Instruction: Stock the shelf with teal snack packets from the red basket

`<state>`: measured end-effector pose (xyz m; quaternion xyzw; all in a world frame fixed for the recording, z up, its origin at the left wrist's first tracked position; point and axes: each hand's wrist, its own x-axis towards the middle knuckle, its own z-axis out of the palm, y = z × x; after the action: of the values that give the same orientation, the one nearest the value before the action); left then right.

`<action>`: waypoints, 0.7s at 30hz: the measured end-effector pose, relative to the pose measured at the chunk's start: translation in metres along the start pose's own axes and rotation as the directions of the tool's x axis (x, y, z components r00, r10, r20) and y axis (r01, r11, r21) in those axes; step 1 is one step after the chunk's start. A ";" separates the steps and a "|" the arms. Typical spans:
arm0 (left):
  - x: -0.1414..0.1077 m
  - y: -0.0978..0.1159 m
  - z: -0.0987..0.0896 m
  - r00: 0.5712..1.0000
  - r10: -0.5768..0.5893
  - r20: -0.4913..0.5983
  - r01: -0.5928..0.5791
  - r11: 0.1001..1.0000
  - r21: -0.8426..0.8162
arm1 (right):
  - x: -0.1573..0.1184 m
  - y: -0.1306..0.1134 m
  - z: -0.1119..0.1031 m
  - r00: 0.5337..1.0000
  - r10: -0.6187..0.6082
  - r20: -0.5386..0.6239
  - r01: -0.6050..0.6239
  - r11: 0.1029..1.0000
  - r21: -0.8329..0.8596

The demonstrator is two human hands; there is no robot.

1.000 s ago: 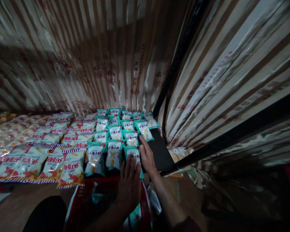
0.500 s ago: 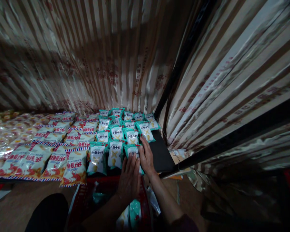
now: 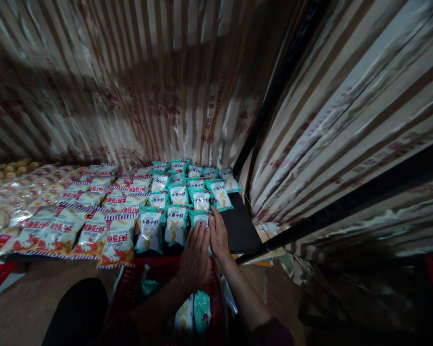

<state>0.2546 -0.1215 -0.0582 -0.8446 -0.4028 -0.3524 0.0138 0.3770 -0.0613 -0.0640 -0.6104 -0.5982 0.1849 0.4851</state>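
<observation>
Rows of green-and-white snack bags [image 3: 175, 224] lie on a black shelf [image 3: 240, 226]. At the front row's right end, my left hand [image 3: 196, 254] rests with extended fingers on a green-and-white bag [image 3: 201, 218]. Close beside it, my right hand [image 3: 219, 235] lies along that bag's right side, its fingers stretched out. Both hands partly cover the bag, and neither is wrapped round it. Below my forearms, a red basket [image 3: 130, 281] holds more green-and-white bags [image 3: 202, 310].
White-and-red snack bags [image 3: 118, 240] fill the shelf to the left, with clear-wrapped round items [image 3: 32, 192] beyond them. Striped sheeting [image 3: 147, 96] hangs behind. A black diagonal post [image 3: 254, 129] and a lower black bar [image 3: 321, 202] stand at the right.
The camera view has shifted slightly, moving the shelf goods rightwards in the picture. My left hand has moved closer to my right hand at the same bag.
</observation>
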 end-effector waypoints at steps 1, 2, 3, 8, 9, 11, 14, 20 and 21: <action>0.000 0.000 0.000 1.000 -0.007 0.009 0.007 1.000 0.011 | 0.000 0.000 0.000 1.000 -0.002 -0.006 0.002 1.000 0.000; -0.001 0.000 0.000 1.000 -0.017 0.021 0.016 1.000 0.024 | -0.001 0.000 0.000 1.000 -0.006 -0.015 0.006 1.000 -0.001; -0.002 0.000 0.000 0.999 -0.027 0.034 0.026 0.999 0.036 | -0.001 0.000 0.000 1.000 -0.010 -0.027 0.010 1.000 -0.004; -0.006 -0.002 -0.004 0.997 -0.018 0.071 0.013 0.997 0.077 | -0.007 0.000 -0.002 0.996 -0.002 -0.091 0.000 1.000 -0.027; -0.006 -0.002 -0.005 0.998 -0.012 0.066 0.007 0.997 0.083 | -0.008 0.001 -0.003 0.996 0.000 -0.092 -0.003 1.000 -0.030; -0.006 -0.003 -0.006 0.999 -0.003 0.049 -0.001 0.996 0.094 | -0.011 0.002 -0.004 0.996 0.006 -0.089 -0.009 0.999 -0.032; -0.006 -0.001 -0.005 0.999 -0.004 0.037 0.000 0.993 0.117 | -0.016 0.002 -0.007 0.993 0.037 -0.109 -0.041 0.999 -0.027; -0.011 0.002 -0.005 0.997 -0.011 0.081 0.001 0.993 0.116 | -0.032 -0.005 -0.012 0.987 0.058 -0.147 -0.067 0.996 -0.051; -0.012 0.002 -0.006 0.996 -0.015 0.089 0.005 0.994 0.112 | -0.036 -0.006 -0.013 0.987 0.058 -0.147 -0.068 0.996 -0.064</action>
<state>0.2476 -0.1330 -0.0608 -0.8554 -0.4265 -0.2911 0.0412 0.3762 -0.0998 -0.0661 -0.6573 -0.5476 0.1346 0.5000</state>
